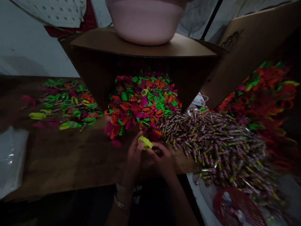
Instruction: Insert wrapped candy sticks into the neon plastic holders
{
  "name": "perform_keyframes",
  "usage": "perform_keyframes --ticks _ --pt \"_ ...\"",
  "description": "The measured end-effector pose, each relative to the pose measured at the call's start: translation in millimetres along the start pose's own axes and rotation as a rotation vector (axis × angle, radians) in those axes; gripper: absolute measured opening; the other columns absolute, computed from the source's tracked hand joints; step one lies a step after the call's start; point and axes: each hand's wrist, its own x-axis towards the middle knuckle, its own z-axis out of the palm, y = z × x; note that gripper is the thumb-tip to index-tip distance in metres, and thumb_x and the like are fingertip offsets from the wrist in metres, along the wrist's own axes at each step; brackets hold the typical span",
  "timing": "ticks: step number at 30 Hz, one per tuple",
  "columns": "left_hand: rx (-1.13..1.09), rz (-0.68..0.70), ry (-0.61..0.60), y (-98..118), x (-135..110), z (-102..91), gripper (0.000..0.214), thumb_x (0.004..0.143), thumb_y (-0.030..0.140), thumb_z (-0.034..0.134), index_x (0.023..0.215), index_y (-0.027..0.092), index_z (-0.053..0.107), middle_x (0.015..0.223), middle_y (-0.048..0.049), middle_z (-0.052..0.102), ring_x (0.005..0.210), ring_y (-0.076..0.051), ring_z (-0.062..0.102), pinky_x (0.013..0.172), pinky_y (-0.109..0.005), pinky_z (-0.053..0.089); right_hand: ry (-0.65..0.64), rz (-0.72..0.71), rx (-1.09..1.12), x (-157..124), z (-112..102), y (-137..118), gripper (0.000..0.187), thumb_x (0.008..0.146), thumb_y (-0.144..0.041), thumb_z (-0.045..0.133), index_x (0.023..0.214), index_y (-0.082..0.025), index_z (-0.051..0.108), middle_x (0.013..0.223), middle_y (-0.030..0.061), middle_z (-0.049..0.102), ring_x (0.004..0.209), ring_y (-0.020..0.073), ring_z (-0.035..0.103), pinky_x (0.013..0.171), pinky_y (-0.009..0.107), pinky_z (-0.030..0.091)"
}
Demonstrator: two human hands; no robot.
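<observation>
Two bare hands meet over the front of the counter [70,169], both clamped on one yellow toy watch [146,142]. The left hand [134,149] grips the watch's left side with its thumb and fingers, while the right hand [163,157] pinches its right end with the fingertips. The watch thus lies directly between the two hands, touching both, raised a little in front of the nearest toys. Two bands [120,202] circle the left wrist.

Just beyond the fingers, one large heap of toy watches [147,110], in green, orange, pink and red, spills out of one open cardboard box [91,44]; they overlap too much to count. One pink basin [147,23] stands on top of the box.

Left of the left hand, a looser group of watches [93,115] lies on the counter with thin wrapped sticks among them, again too tangled for a count. Farther left, near the edge, is clear plastic packaging [10,163].

Right of the right hand spreads one broad heap of wrapped sticks [218,138], uncountable. Beyond it is another heap of bright toys [270,94], blurred, and nearer the person, one red basket [251,205].
</observation>
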Motion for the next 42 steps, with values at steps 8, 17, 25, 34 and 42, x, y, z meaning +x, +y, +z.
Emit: perform_keyframes --ticks 8,17,25,34,42 --pt "-0.110 -0.229 0.123 15.3 -5.0 3.6 0.039 0.060 0.043 0.076 0.087 0.016 0.066 0.073 0.0011 0.064 0.064 -0.011 0.059 0.055 -0.020 0.045 0.048 -0.005 0.249 -7.0 -22.9 -15.3 0.019 0.071 -0.035 0.071 0.082 -0.021 0.062 0.078 0.0016 0.069 0.056 0.0118 0.060 0.053 0.025 0.050" --pt "-0.295 -0.439 -0.061 8.7 -15.1 4.0 0.031 0.066 0.040 0.073 0.084 0.016 0.066 0.079 -0.0014 0.065 0.071 -0.013 0.059 0.060 -0.020 0.047 0.060 0.059 0.438 -0.8 -22.1 -28.2 0.032 0.061 -0.041 0.079 0.079 -0.019 0.064 0.062 -0.0013 0.065 0.048 0.0104 0.058 0.047 0.023 0.048" --pt "-0.287 -0.381 -0.344 5.5 -21.3 1.3 0.024 0.068 0.032 0.074 0.085 0.019 0.062 0.072 0.0022 0.059 0.061 -0.009 0.054 0.057 -0.019 0.044 0.167 0.024 0.347 1.5 -27.8 -28.4 0.031 0.060 -0.037 0.079 0.076 -0.021 0.058 0.059 -0.0067 0.056 0.045 0.0073 0.052 0.043 0.019 0.044" --pt "-0.283 -0.368 -0.218 23.6 -22.1 6.9 0.042 0.060 0.033 0.078 0.095 0.021 0.060 0.071 0.0007 0.062 0.057 -0.011 0.056 0.051 -0.021 0.045 0.173 0.022 0.316 -3.0 -20.5 -34.1 0.032 0.062 -0.039 0.076 0.081 -0.021 0.057 0.060 -0.0074 0.050 0.047 0.0066 0.048 0.045 0.019 0.044" --pt "-0.160 -0.334 -0.309 24.7 -23.8 3.0 0.026 0.067 0.030 0.074 0.087 0.017 0.065 0.078 -0.0015 0.063 0.067 -0.011 0.056 0.058 -0.020 0.044 0.146 0.031 0.366 -2.6 -14.1 -34.9 0.034 0.060 -0.038 0.078 0.078 -0.022 0.055 0.056 -0.0086 0.051 0.046 0.0066 0.050 0.044 0.018 0.043"
